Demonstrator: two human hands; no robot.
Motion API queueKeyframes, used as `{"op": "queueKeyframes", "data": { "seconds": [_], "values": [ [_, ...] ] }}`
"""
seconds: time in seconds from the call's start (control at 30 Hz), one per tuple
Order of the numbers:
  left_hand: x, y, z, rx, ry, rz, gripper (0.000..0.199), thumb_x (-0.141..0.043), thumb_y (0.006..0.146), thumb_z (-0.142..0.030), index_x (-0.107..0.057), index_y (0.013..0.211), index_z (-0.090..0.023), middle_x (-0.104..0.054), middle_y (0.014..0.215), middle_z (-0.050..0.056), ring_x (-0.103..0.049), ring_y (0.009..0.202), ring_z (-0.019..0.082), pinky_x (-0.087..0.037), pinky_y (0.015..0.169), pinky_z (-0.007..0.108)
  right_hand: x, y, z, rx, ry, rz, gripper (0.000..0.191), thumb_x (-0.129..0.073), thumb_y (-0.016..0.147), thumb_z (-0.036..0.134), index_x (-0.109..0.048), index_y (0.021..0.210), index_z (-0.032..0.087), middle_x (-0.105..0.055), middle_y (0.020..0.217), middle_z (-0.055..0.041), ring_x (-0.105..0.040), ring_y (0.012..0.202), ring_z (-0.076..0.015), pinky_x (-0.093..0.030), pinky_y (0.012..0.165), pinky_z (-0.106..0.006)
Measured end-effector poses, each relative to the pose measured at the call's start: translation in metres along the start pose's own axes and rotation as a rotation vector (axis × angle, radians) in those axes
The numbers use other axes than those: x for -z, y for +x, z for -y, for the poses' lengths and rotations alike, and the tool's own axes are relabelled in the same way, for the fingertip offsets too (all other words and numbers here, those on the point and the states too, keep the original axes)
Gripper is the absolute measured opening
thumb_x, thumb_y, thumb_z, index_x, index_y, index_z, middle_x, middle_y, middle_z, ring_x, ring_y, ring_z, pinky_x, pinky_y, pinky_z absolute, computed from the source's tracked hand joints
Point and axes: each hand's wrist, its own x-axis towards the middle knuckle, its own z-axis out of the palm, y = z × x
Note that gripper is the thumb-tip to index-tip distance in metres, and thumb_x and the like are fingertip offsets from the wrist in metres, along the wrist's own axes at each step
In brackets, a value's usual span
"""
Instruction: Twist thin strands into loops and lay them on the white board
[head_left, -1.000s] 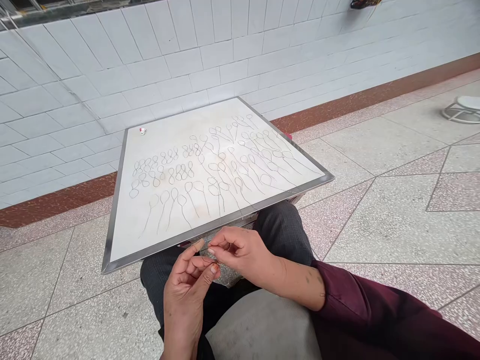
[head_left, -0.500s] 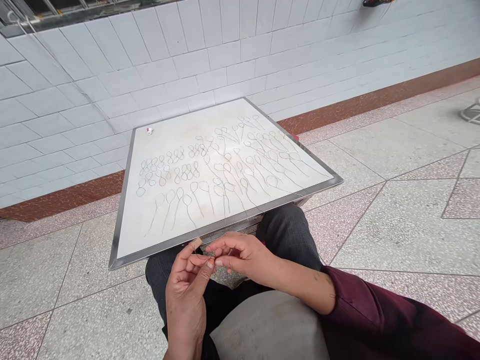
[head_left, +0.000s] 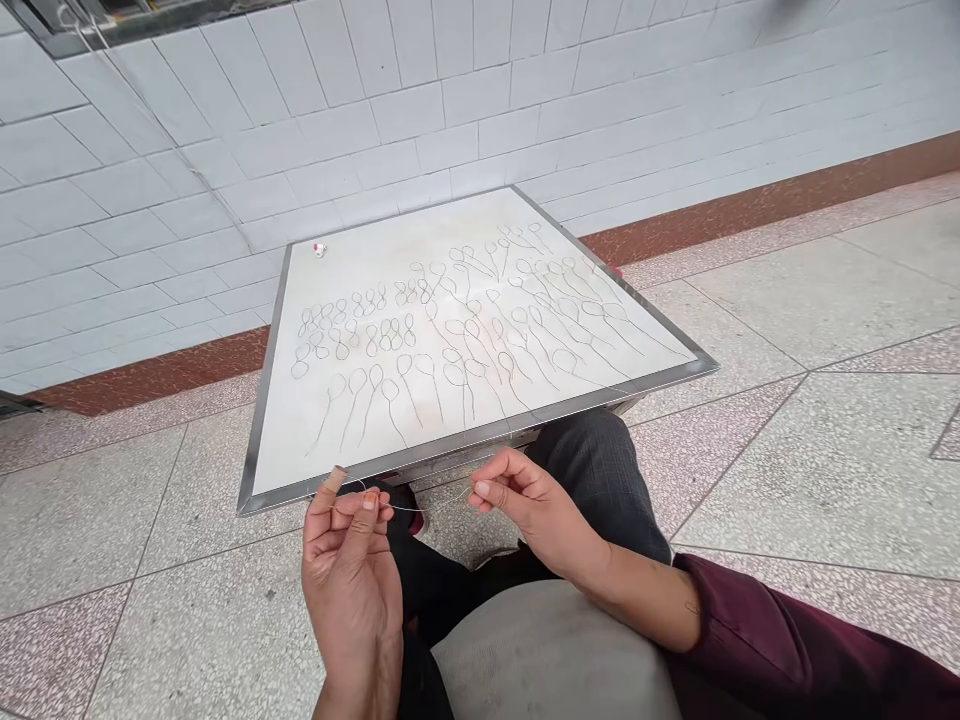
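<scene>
A thin wire (head_left: 409, 509) stretches between my two hands, just in front of the table's near edge. My left hand (head_left: 356, 560) pinches one part of it between thumb and fingers, and a curved bit of the wire rises near the raised index finger, which has a tan wrap on its tip. The other end is pinched by the thumb and fingertips of my right hand (head_left: 525, 500). On the white tabletop (head_left: 375, 225) lie many wire pieces: single loops with long tails (head_left: 390, 391) and figure-eight shapes (head_left: 371, 340).
The table has a grey metal rim (head_left: 480, 428) and stands against a white tiled wall (head_left: 405, 110). A small white and red object (head_left: 320, 250) lies near its far left corner. My knees (head_left: 600, 460) are under the near edge, above a speckled floor (head_left: 787, 460).
My hands have moved apart, the right one going right and the left one left, with the wire now drawn out between them. The view has shifted slightly.
</scene>
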Motion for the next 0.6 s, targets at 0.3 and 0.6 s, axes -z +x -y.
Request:
{"op": "queueKeyframes", "data": {
  "seconds": [0.3, 0.6],
  "values": [
    [-0.004, -0.005, -0.003, -0.164, 0.200, 0.002, 0.044, -0.084, 0.075, -0.020, -0.071, 0.117, -0.025, -0.068, 0.074, -0.007, -0.064, 0.071, 0.009, -0.052, 0.080, 0.022, 0.003, -0.001, 0.022, 0.773, -0.807, -0.008, 0.016, -0.060, 0.099, 0.034, -0.067, 0.109, 0.024, -0.073, 0.097, -0.0065, -0.064, 0.095, -0.0230, -0.051, 0.087, -0.041],
    [-0.012, -0.013, 0.001, -0.125, 0.213, 0.046, 0.051, -0.085, 0.074, -0.022, -0.068, 0.121, -0.024, -0.067, 0.072, -0.007, -0.065, 0.070, 0.010, -0.054, 0.078, 0.023, -0.019, 0.003, -0.001, 0.862, -1.322, 0.208, 0.022, -0.049, 0.105, 0.028, -0.069, 0.109, 0.019, -0.068, 0.067, -0.0012, -0.058, 0.062, -0.0170, -0.040, 0.061, -0.033]
  ]
}}
